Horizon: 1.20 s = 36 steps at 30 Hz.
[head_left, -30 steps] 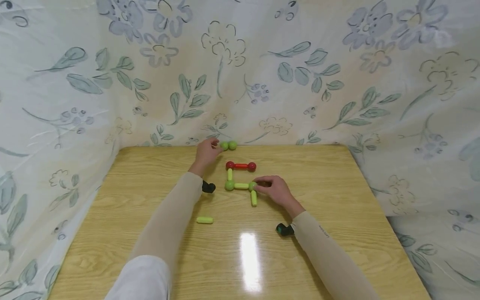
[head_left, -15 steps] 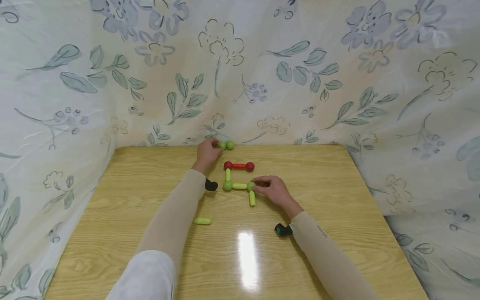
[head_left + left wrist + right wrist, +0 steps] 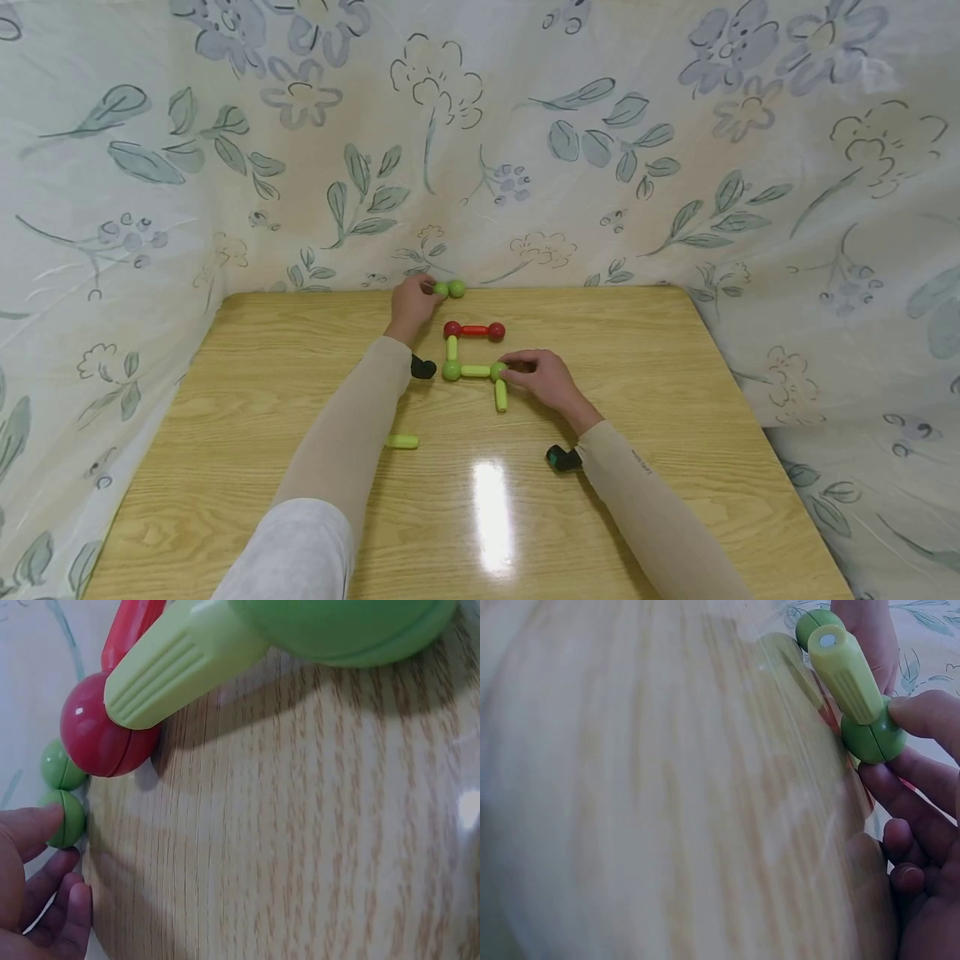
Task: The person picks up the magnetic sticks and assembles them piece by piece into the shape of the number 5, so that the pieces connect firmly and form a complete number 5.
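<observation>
At the table's far edge my left hand [image 3: 411,307] pinches a green ball [image 3: 441,289] between thumb and fingers. A second green ball [image 3: 457,288] sits against it on the right. Mid-table lies a chain of toy balls and rods. Its top is a red rod [image 3: 474,331] between a left red ball [image 3: 452,330] and a right red ball [image 3: 497,332]. A yellow-green rod [image 3: 452,348] runs down to a green corner ball [image 3: 451,370], and another rod [image 3: 476,371] goes right. My right hand [image 3: 553,382] pinches the green end ball [image 3: 875,739], from which a short rod [image 3: 845,675] points nearer me.
A loose yellow-green rod [image 3: 405,442] lies on the wooden table [image 3: 637,350], partly behind my left forearm. Black wrist cameras show beside the left sleeve [image 3: 352,417] and right sleeve [image 3: 645,500]. A floral cloth [image 3: 480,167] hangs behind the table.
The whole view has shifted slightly. My left forearm now covers part of the loose rod. Both hands keep hold of their green balls.
</observation>
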Motion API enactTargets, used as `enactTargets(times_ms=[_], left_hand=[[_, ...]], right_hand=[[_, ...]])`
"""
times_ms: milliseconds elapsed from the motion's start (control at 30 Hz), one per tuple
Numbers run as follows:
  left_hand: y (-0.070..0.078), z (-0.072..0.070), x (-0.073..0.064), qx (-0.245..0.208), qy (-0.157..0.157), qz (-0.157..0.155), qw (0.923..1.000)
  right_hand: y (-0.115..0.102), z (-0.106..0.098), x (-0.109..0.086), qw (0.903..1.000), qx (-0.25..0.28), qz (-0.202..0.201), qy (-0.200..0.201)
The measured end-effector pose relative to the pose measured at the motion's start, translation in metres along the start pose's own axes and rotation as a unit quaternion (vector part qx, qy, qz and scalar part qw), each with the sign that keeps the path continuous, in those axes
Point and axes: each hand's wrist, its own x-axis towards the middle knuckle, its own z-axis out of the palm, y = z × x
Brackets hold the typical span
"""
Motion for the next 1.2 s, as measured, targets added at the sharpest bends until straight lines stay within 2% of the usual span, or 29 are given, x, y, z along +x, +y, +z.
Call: enactTargets(times_ms=[700, 1200], left_hand=[[0.0019, -0.0036, -0.0040, 0.009, 0.002, -0.007, 0.9999], [-0.0056, -0.0071, -0.0042, 0.015, -0.004, 0.000, 0.9999]], right_hand=[[0.0011, -0.0008, 0.0000, 1.0000, -0.002, 0.002, -0.002], [0.0023, -0.0005, 0.0008, 1.0000, 0.009, -0.002, -0.004]])
